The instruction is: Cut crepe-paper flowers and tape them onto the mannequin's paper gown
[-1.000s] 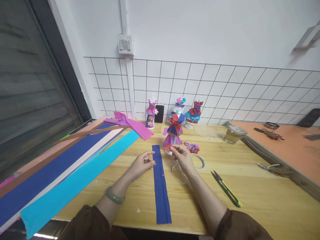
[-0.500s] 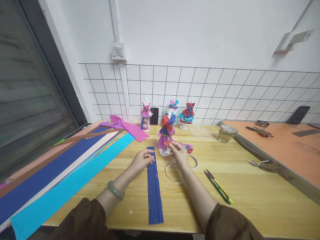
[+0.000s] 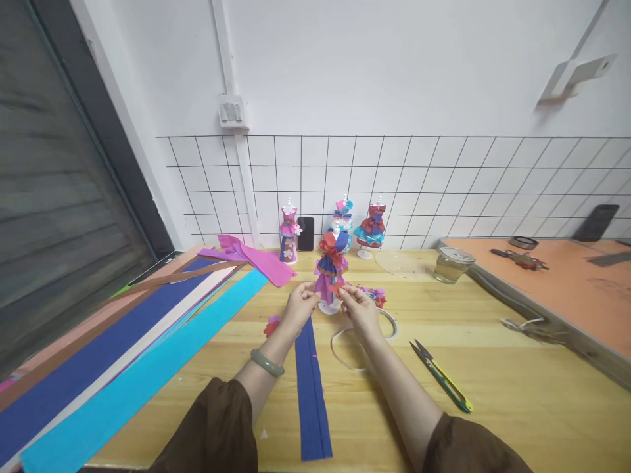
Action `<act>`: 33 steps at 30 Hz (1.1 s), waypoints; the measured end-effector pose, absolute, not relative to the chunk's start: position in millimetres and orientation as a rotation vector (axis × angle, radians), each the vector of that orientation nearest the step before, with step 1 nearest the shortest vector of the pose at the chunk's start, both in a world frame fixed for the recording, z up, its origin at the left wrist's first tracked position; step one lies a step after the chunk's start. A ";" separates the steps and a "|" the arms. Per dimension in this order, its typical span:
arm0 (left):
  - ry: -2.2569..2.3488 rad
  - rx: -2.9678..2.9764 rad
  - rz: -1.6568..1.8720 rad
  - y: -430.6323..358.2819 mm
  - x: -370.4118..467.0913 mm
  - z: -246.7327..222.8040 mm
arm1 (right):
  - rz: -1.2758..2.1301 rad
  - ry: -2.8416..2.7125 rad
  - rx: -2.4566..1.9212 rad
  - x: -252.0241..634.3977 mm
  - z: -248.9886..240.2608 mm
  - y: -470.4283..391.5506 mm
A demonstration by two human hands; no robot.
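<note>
A small mannequin point(image 3: 336, 226) stands in front of me in a crepe paper dress point(image 3: 331, 264) with a red and blue top and a purple skirt. My left hand point(image 3: 300, 307) is closed at the left edge of that skirt, its fingertips pinching there. From the other side, my right hand point(image 3: 359, 310) pinches a small red paper flower point(image 3: 336, 287) against the front of the skirt. Below my left hand lies a folded dark blue crepe strip point(image 3: 311, 394). Red and pink paper flowers point(image 3: 271, 326) rest left of my left wrist.
Crepe paper strips point(image 3: 148, 361) cover the left side. Behind are three dressed mannequins point(image 3: 288, 230) and a phone point(image 3: 305, 234). To the right lie a tape roll point(image 3: 393, 325), thread snips point(image 3: 441, 376), colourful scraps point(image 3: 375, 297) and a lidded cup point(image 3: 453, 265).
My left hand has moved right and forward from above the blue strip to the skirt, uncovering the flowers on the table. My right hand stays by the skirt with the red flower.
</note>
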State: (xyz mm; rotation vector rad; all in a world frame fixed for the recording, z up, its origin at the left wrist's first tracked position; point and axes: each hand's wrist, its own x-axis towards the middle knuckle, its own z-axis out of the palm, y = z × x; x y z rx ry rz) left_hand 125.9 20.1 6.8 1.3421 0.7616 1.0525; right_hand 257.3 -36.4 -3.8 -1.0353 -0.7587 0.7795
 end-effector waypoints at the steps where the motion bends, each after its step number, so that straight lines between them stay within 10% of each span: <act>1: 0.770 1.329 1.065 21.2 126.6 5.4 | 0.782 -0.757 -1.034 257.3 -3.1 -36.8; 33: 0.589 0.708 0.796 21.0 132.4 -4.8 | 1.008 -0.697 -1.245 255.0 -7.7 -40.2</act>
